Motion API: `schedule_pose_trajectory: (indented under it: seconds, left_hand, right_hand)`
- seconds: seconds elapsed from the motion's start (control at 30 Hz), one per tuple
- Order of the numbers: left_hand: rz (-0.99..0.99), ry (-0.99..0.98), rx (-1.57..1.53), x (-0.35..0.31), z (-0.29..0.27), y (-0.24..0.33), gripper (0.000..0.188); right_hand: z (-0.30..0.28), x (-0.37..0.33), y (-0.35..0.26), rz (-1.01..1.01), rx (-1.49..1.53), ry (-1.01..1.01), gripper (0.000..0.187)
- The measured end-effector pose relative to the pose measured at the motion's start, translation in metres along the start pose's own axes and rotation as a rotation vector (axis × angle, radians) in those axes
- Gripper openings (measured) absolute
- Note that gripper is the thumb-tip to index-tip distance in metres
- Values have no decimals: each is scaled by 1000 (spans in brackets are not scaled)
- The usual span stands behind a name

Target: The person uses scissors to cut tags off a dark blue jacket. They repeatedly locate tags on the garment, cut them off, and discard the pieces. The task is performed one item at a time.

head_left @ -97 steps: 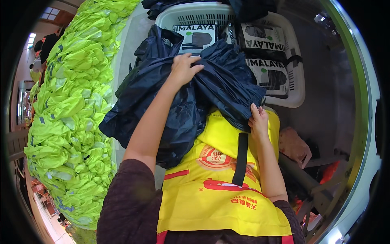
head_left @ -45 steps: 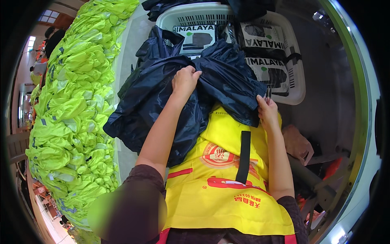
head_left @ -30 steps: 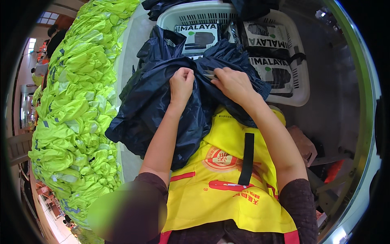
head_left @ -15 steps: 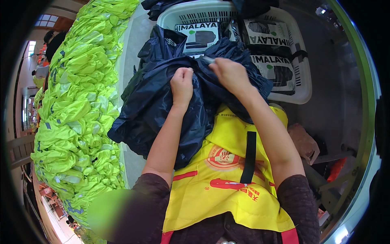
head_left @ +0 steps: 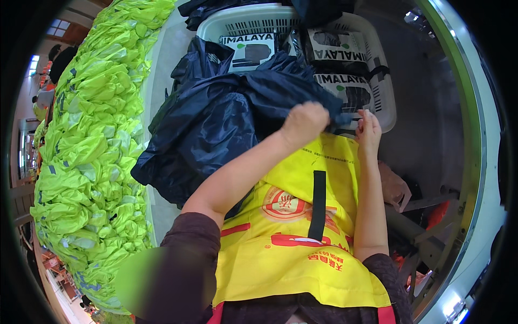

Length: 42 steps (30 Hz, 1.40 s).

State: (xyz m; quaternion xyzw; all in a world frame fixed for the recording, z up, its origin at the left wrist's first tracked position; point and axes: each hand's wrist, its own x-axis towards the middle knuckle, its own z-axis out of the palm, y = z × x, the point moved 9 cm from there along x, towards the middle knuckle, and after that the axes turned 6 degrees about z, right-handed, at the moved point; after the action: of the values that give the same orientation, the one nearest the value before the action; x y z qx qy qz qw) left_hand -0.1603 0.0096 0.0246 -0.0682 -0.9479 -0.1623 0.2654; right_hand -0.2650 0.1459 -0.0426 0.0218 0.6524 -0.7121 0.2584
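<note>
A large heap of glossy navy nylon fabric (head_left: 210, 116) spreads across the work surface in front of me and over the near edge of the white basket (head_left: 389, 108). At the right end of the heap, my left hand (head_left: 305, 124) is closed in a fist on the cloth. Farther right, my right hand (head_left: 368, 134) has its fingertips pinched together just past the basket's near corner. What they pinch is too small to make out. A blurred end of the fabric lies between the two hands.
Inside the basket are several flat packages (head_left: 340, 46) with printed fronts. Along the left rises a long pile of fluorescent yellow-green garments (head_left: 97, 140). A yellow apron (head_left: 286, 259) covers my lap. A metal frame edge (head_left: 475, 162) curves along the right.
Both hands have moved right and nearer to me, from the middle of the navy fabric to its right end. The cloth's upper part now lies stretched toward the right.
</note>
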Motion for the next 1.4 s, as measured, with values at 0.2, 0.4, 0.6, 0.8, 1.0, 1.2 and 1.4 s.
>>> schedule_pose_trajectory:
  seconds: [0.2, 0.4, 0.6, 0.8, 1.0, 1.2, 1.4]
  left_hand:
    - [-819, 1226, -792, -63, -201, -168, 15]
    - [-1349, 43, 319, -315, -228, -256, 42]
    - [-1440, -236, 665, -272, -242, -228, 46]
    - [-490, 242, 540, -77, -214, -136, 40]
    - [-334, -351, 261, -16, -4, -115, 43]
    - [-549, -248, 356, -23, 12, -166, 73]
    - [-991, -680, 195, -53, 20, -212, 110]
  right_hand:
    - [16, -10, -35, -168, -14, -82, 20]
    - [87, -9, 0, -151, -197, -419, 20]
    - [85, 25, 49, -24, -315, -301, 21]
    - [23, 69, 79, 275, -121, -13, 10]
    - [11, 94, 122, 264, -339, 38, 18]
    - [-14, 105, 140, 255, -648, 194, 34]
    - [33, 87, 123, 391, -591, 11, 44]
